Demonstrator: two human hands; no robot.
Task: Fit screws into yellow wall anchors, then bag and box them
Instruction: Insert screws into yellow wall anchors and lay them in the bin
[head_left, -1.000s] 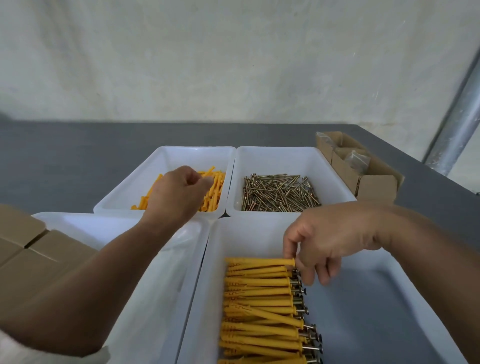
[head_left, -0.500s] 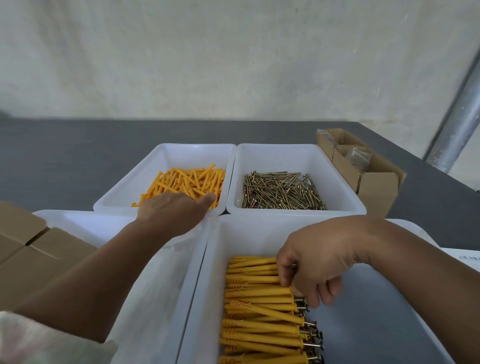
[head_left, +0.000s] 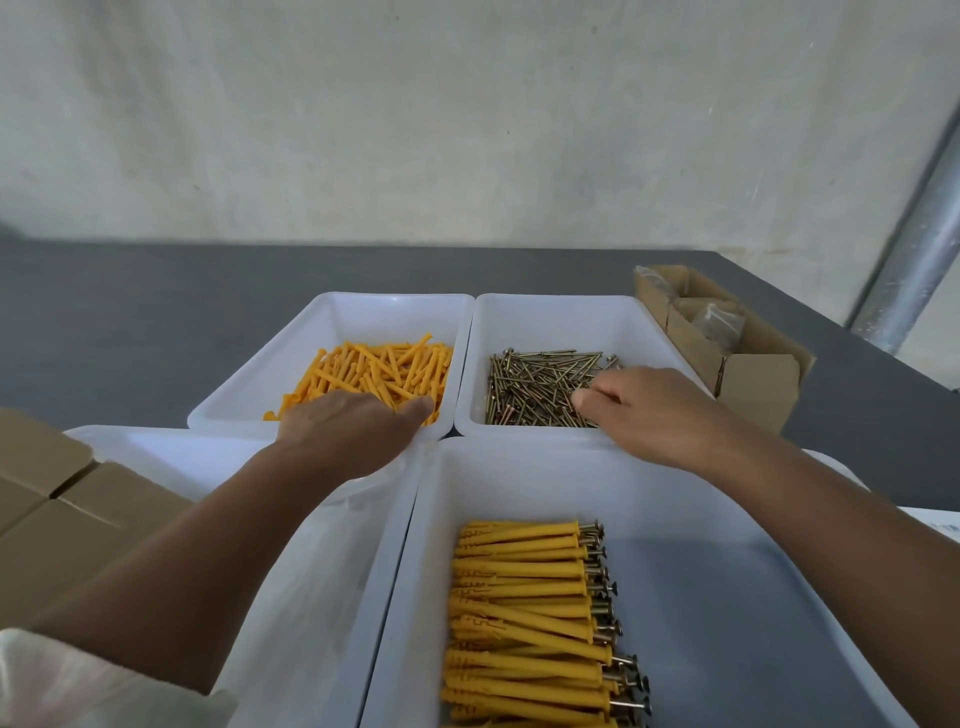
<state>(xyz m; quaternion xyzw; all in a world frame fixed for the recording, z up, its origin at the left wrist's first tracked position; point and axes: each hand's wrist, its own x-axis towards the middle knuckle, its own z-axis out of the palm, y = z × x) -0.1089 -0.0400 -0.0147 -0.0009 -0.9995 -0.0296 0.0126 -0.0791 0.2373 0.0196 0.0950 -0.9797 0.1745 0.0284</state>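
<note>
A: At the left edge of the tabletop (head_left: 130, 322) we log closed cardboard boxes (head_left: 47, 499), then a near-left tray (head_left: 156, 434) with clear film (head_left: 332, 561) draped in it. Left hand (head_left: 353, 436)?

B: Palm down over the near end of the loose anchors (head_left: 374, 369) in the anchor tray (head_left: 332, 312). Its fingers are hidden under the palm, so we cannot tell whether the grip has an anchor or is empty.

A: Next, the screw tray (head_left: 561, 306): screws (head_left: 530, 389) heaped criss-cross. The right hand (head_left: 649, 410) reaches in with its fingers bent onto the pile. We cannot tell if a screw is pinched.

B: Handling, our judgement only. The anchors look light and stiff, with ribbed plastic that should not slip. We would take one at mid-body, leaving the open collar end free. The screws look small, hard, slick and tangled. We would pinch one by the shank near the head and lift slowly, so its neighbours drop off.

A: In the front tray (head_left: 519, 478) we note the fitted anchors (head_left: 519, 623), laid parallel in a row with their screw heads to the right. At far right is an open carton (head_left: 758, 379) with a clear bag (head_left: 719, 319) inside. By our reading, fitting is under way and this row is not yet bagged.
</note>
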